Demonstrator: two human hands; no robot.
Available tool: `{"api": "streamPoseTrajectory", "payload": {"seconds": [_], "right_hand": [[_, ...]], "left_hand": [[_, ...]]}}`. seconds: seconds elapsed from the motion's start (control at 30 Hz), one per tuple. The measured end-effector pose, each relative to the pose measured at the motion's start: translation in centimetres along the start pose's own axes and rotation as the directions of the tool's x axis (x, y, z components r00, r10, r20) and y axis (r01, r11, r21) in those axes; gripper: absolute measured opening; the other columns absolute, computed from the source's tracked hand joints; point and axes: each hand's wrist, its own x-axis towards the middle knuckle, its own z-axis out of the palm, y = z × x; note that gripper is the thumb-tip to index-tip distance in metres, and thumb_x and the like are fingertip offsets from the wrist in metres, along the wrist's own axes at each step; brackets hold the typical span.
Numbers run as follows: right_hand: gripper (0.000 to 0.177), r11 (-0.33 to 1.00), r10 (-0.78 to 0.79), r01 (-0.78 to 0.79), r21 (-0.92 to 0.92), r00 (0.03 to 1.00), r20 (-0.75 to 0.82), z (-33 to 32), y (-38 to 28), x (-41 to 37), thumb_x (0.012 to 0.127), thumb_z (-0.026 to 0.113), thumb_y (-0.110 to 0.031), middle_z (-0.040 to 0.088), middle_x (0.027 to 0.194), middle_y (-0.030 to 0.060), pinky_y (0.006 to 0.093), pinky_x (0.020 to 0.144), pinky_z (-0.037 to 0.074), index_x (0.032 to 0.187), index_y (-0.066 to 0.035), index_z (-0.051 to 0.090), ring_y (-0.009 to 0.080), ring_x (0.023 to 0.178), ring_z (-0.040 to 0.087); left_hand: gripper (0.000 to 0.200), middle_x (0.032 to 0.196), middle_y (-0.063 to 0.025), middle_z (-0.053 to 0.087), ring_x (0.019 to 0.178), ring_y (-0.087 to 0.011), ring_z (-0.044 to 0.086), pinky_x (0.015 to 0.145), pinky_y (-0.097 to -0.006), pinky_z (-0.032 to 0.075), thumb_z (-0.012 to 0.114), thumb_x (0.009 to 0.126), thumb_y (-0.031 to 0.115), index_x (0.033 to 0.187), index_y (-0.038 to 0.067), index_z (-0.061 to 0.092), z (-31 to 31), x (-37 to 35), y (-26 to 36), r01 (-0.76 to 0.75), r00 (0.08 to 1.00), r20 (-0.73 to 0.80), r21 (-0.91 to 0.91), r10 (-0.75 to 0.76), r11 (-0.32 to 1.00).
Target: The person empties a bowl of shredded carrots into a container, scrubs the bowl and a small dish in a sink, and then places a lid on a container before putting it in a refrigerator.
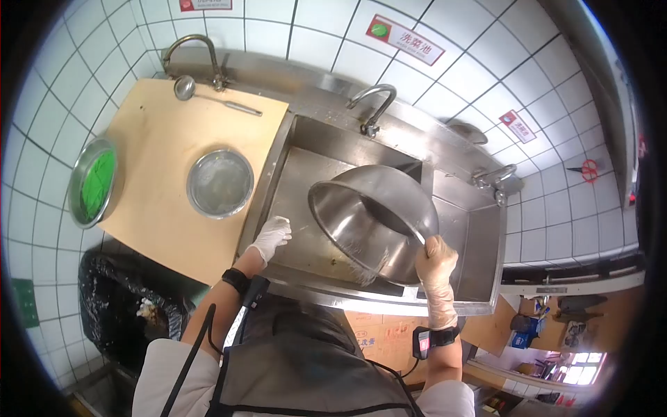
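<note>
My right hand (436, 258), in a thin glove, grips the rim of a large steel basin (396, 184). The basin is tilted over the steel sink (295, 181), its opening facing down and left, and water spills from its lower rim into the sink. My left hand (274, 233), also gloved, is beside the sink's left edge, apart from the basin. Its fingers are curled together, and what they hold, if anything, is too small to make out.
Left of the sink a board (153, 132) bears a ladle (240, 107), a round metal bowl (220, 183) and a bowl with green contents (97, 184). Faucets (379, 104) line the back. A black-bagged bin (114, 299) stands below left.
</note>
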Motion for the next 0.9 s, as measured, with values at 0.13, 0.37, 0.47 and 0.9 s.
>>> {"api": "streamPoseTrajectory", "payload": {"seconds": [0.13,0.37,0.47,0.9], "right_hand": [[0.026,0.993,-0.082,0.080,-0.088,0.996,-0.022,-2.1,-2.6,0.8,0.055,0.057,0.005,0.039,0.054,0.0049,0.0349,0.036,0.034,0.062,-0.011,0.037,0.0230,0.041,0.043],[0.025,0.957,-0.256,0.254,-0.140,0.967,0.005,-4.3,-6.4,2.7,0.056,0.062,-0.002,0.040,0.057,0.0014,0.0312,0.031,0.032,0.065,-0.010,0.041,0.0152,0.042,0.044],[0.021,0.955,-0.260,0.274,-0.117,0.958,0.122,-3.7,-7.5,1.2,0.061,0.063,-0.009,0.040,0.058,0.0002,0.0294,0.034,0.035,0.066,-0.013,0.043,0.0144,0.046,0.046],[0.021,0.978,-0.103,0.134,-0.157,0.976,0.193,-2.8,-8.5,-1.9,0.070,0.066,-0.013,0.042,0.059,-0.0003,0.0298,0.039,0.040,0.066,-0.015,0.045,0.0149,0.049,0.050]], "left_hand": [[0.037,0.106,-0.0051,0.060,0.090,-0.0201,0.062,0.076,-0.0341,0.050,0.062,0.089,0.020,0.123,0.015,0.048,1.8,0.2,1.0,-0.027,0.992,0.122,-0.012,0.028,1.000],[0.053,0.120,-0.0117,0.056,0.107,-0.0214,0.057,0.088,-0.0384,0.048,0.057,0.092,0.025,0.136,0.007,0.034,7.2,-0.9,3.8,-0.019,0.973,0.223,-0.167,0.057,0.986],[0.051,0.120,-0.0118,0.056,0.107,-0.0215,0.057,0.088,-0.0383,0.048,0.056,0.092,0.025,0.135,0.006,0.035,8.5,-1.0,3.7,0.018,0.953,0.293,-0.283,0.069,0.959],[0.046,0.119,-0.0120,0.057,0.106,-0.0217,0.057,0.088,-0.0377,0.048,0.053,0.093,0.025,0.131,0.004,0.039,10.8,-0.5,1.7,0.135,0.918,0.395,-0.369,0.024,0.920]]}}
